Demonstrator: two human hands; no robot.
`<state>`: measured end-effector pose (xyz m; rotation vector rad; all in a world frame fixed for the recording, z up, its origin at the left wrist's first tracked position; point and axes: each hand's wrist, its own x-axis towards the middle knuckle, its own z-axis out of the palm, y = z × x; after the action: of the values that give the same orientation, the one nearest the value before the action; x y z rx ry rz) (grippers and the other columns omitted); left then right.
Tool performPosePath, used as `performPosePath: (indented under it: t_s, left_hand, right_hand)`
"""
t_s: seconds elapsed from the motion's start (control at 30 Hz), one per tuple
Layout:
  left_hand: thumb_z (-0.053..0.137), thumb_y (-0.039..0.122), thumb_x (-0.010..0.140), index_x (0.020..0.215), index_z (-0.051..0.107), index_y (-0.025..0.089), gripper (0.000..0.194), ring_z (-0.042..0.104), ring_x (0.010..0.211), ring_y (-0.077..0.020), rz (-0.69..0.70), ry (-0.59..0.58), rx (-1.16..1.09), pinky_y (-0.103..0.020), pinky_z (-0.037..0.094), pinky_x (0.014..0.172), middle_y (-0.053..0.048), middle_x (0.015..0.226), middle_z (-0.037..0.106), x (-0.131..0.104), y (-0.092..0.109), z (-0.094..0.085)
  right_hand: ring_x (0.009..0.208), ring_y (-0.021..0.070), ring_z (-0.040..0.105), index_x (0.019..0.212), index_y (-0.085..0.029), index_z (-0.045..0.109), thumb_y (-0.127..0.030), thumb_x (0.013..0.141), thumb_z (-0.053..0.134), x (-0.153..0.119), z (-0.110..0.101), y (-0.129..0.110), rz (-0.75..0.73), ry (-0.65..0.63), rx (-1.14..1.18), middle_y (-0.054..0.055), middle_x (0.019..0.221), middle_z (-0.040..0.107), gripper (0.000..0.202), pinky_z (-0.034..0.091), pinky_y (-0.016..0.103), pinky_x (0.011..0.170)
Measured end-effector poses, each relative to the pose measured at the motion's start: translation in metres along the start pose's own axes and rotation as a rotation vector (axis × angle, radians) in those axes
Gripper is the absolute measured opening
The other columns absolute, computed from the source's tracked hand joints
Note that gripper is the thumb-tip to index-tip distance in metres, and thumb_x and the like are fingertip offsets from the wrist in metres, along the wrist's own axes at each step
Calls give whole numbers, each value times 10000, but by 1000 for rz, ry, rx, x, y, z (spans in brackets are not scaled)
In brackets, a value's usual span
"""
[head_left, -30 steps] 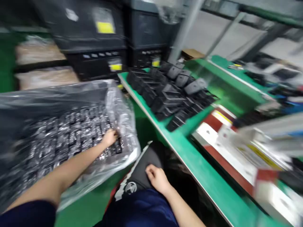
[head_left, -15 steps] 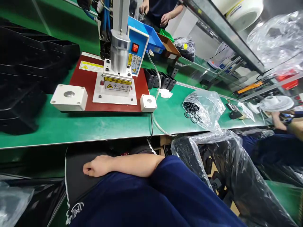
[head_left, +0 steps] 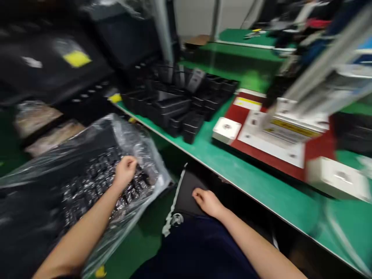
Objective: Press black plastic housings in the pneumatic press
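Note:
My left hand (head_left: 126, 169) is above a plastic-lined bin (head_left: 139, 139) of small black parts (head_left: 93, 182). Its fingers are curled together; whether something small is between them is too blurred to tell. My right hand (head_left: 207, 200) rests on the dark cloth (head_left: 186, 190) over my lap, fingers curled, and what they hold, if anything, is hidden. On the green bench (head_left: 215, 153) stands a press with a red base (head_left: 322, 141) and white button boxes (head_left: 226, 130) at its front corners. Black box-shaped parts (head_left: 174, 108) are heaped to the left of the press.
The bench edge runs diagonally past my lap. Behind the bin are dark crates (head_left: 87, 66) with a yellow label. A metal post (head_left: 164, 35) rises behind the heap. At the back is another green surface (head_left: 241, 35) with items on it.
The view has swung left, bringing the bin into sight. My left hand has come into view over it. My right hand is still on my lap.

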<state>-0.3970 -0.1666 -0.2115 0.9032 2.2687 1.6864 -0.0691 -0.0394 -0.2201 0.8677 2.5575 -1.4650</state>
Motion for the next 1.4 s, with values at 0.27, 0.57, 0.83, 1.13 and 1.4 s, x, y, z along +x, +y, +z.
performPosePath:
  t_s: [0.27,0.57,0.83,1.13,1.4]
  left_hand:
    - [646,327,862,870,587,129,206,545,626,-94,-48,202,-46,-251,492,616,29,714,564,16,-12,-54]
    - [530,399,934,1096,564,139,308,588,736,-120,-113,323,-29,-285,531,659,-35,917,605,33,-27,-78]
    - [570,372,916,1121,582,133,315,622,879,-166,-447,-80,383,-342,559,753,-67,1054,621,18,-64,-120]
    - [595,357,901,1191,570,158,352,606,1030,-214,-572,-720,754,-426,533,885,-88,1178,599,-11,-100,-70]
    - [579,355,911,1170,577,162,323,595,1047,-211,-529,-635,846,-425,526,895,-94,1197,588,-8,-115,-71]
  right_hand:
    - [618,179,584,904,-243,532,-334,922,347,20,16,22,-84,-92,-69,-4,684,601,207,391,277,638]
    - [584,174,566,908,-244,498,-317,920,324,27,16,19,-77,-100,-138,-12,654,567,189,374,263,620]
    - [552,171,544,918,-247,479,-353,922,316,28,17,22,-65,-116,-154,-29,614,533,194,360,259,602]
    - [546,172,532,925,-248,480,-381,909,321,26,16,23,-39,-120,-143,-32,613,526,208,361,266,600]
    - [531,165,516,912,-242,482,-374,906,323,25,15,21,-36,-109,-151,-33,600,514,207,358,264,589]
